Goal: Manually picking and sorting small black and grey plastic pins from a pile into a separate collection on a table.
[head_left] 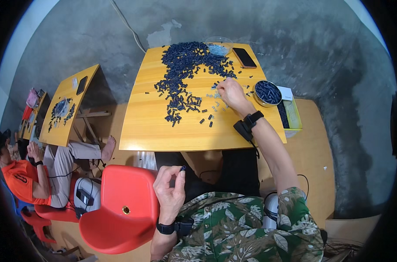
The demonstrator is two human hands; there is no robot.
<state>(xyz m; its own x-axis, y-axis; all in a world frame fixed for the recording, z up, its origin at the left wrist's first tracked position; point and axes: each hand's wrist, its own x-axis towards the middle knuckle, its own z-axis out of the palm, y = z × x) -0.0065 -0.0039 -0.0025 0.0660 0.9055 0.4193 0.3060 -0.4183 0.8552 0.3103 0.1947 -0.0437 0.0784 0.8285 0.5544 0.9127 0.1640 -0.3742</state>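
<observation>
My left hand (169,187) is raised in front of my body, below the table's front edge. Between its thumb and index finger it pinches a small dark tube-shaped piece (183,168). Over the right half of the yellow wooden table (142,126), my right hand (231,92) has its fingertips pressed together near several small clear pieces (215,96). Whatever those fingers may hold is hidden. A large spread of dark tube-shaped pieces (185,59) covers the table's back and middle. Right of my right hand stands a round metal bowl (259,101) full of similar dark pieces.
A clear tub (230,43) of pale pieces and a phone (244,58) lie at the back right. Beyond the table's right edge is a yellow box (298,124). A red chair (115,227) stands left. Another person (28,181) sits near a second table (59,135).
</observation>
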